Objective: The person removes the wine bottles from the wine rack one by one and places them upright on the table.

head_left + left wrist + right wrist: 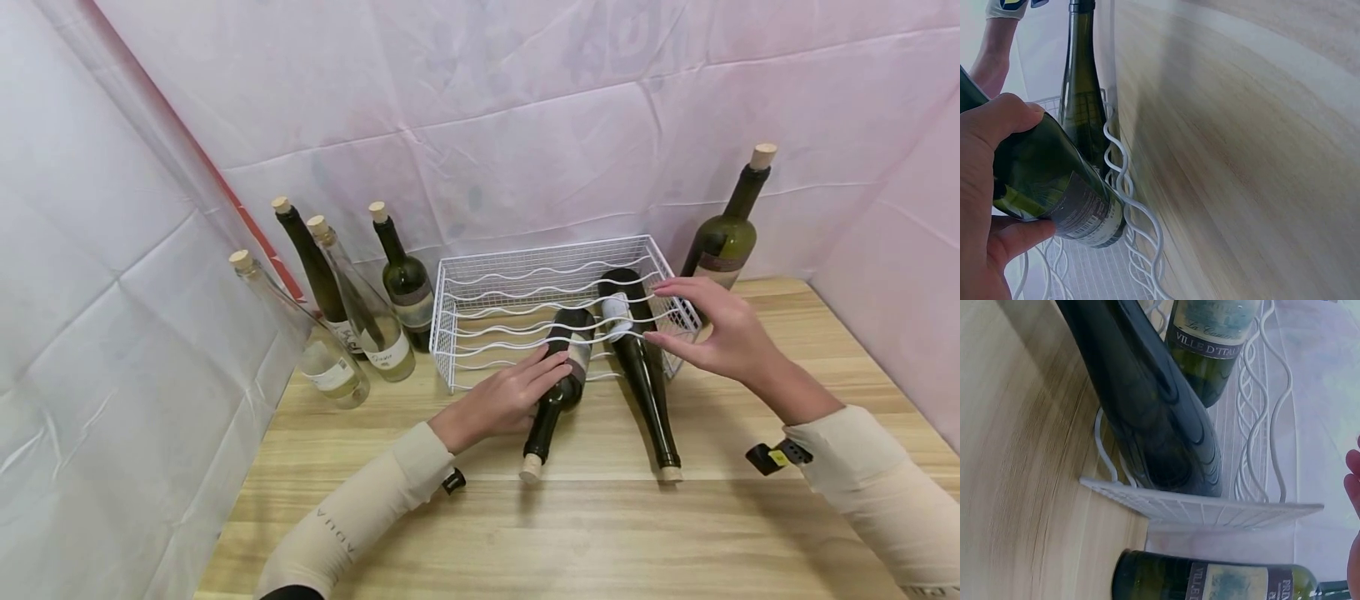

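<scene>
My left hand [517,392] grips a dark green wine bottle [576,383] by its body, with the thumb and a finger on either side in the left wrist view. The bottle lies tilted in a white wire wine rack [444,333], its corked neck toward me. To its right, a slimmer dark wine bottle [648,383] rests in the rack, neck also jutting toward me. My right hand [716,329] hovers over the rack's right end, fingers apart and holding nothing. Its fingertips [1354,465] only just show at the right wrist view's edge.
Right of the rack stands a corked green bottle [731,237]. Several corked bottles stand left of it: a clear one [337,371], another clear one [386,346], a tall dark one [318,275] and a green one [405,275]. White cloth walls [525,167] border the wooden table [450,550].
</scene>
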Motion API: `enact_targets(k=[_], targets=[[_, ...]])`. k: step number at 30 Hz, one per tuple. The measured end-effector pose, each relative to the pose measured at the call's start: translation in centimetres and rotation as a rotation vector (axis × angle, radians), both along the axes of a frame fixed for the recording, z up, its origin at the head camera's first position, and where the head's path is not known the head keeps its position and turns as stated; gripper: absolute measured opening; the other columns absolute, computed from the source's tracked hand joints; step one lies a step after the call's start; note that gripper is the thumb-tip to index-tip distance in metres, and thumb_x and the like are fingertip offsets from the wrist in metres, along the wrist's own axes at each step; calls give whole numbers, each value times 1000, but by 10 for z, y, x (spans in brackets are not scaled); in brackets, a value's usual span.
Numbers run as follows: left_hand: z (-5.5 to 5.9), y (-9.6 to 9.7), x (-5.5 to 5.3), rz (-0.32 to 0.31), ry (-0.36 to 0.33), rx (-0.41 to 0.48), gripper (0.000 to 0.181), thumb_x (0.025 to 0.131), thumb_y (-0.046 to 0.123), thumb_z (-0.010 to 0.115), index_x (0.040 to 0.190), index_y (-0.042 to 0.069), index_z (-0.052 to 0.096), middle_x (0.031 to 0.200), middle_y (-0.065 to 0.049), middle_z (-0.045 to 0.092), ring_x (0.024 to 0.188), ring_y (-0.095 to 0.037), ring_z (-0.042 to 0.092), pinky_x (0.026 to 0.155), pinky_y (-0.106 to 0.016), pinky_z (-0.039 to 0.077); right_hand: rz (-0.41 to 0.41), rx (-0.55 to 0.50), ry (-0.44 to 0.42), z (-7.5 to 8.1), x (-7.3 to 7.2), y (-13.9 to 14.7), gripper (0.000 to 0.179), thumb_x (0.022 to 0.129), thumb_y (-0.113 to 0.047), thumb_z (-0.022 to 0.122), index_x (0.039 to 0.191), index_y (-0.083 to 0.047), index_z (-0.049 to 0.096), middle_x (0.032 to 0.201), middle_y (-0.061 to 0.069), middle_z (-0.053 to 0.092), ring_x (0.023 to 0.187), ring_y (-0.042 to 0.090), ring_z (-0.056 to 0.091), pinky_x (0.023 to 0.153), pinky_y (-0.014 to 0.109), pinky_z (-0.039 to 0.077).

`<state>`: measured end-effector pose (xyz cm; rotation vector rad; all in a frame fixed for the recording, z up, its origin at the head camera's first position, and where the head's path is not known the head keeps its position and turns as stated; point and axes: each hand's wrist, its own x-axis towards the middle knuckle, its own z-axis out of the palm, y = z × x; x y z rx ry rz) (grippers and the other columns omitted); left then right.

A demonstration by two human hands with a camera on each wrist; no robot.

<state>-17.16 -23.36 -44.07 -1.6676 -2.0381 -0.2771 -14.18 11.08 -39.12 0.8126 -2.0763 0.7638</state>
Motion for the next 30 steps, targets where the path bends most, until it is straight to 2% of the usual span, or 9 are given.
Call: enact_targets(k=[6, 15, 21, 26, 30], targets=[[1, -7, 3, -16, -8, 22, 69, 86, 24, 84, 144, 0, 56, 149, -20, 59, 137, -43, 58, 111, -39, 54, 50, 79, -24, 3, 2, -12, 70, 92, -59, 70, 121, 5, 71, 120, 23, 71, 131, 4, 56, 119, 13, 35], [3, -17, 7, -14, -43, 21, 73, 83, 21, 86, 145, 1, 55, 152, -18, 58, 139, -41, 57, 115, -38, 50, 188, 197, 38, 6, 0, -33, 69, 96, -56, 66, 124, 7, 68, 124, 23, 69, 126, 20, 60, 121, 14, 33], [7, -23, 10, -37, -100, 47, 72, 82, 16, 86, 144, 0, 56, 151, -18, 58, 139, -42, 57, 114, -37, 51, 181, 308, -51, 6, 4, -44, 73, 97, -61, 61, 131, 3, 65, 133, 19, 66, 129, 28, 58, 126, 14, 26], [11, -27, 12, -66, -136, 79, 71, 81, 17, 88, 143, -2, 57, 149, -20, 60, 137, -41, 59, 114, -37, 51, 213, 359, -77, 6, 2, -52, 70, 94, -54, 70, 134, 2, 63, 138, 18, 63, 125, 34, 59, 125, 11, 24], [13, -30, 14, -80, -149, 94, 69, 82, 17, 87, 142, -2, 58, 148, -19, 61, 135, -38, 61, 115, -36, 51, 210, 406, -102, 6, 4, -60, 73, 82, -41, 86, 137, 0, 61, 142, 16, 61, 126, 32, 60, 122, 6, 21]])
